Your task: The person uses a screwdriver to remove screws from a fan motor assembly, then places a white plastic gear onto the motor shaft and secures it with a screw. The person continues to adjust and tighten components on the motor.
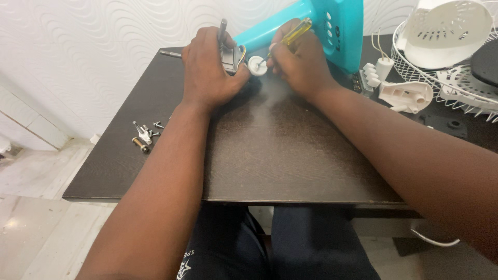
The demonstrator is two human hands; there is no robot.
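Dark-trousered knees sit nearest, under the desk (290, 171). Far on it, left hand (207, 70) fingers clamp a metal motor part (233, 56); right hand (298, 62) grips a yellow screwdriver (293, 35), shaft slanting down-left into the white gear (257, 65) between both hands.

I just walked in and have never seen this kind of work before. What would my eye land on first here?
Probably the bright turquoise plastic housing at the far edge of the dark table. Just in front of it, the left hand grips a small metal part, while the right hand works a yellow-handled screwdriver on a little white piece. Loose screws lie at the left; white fan parts pile up on the right.
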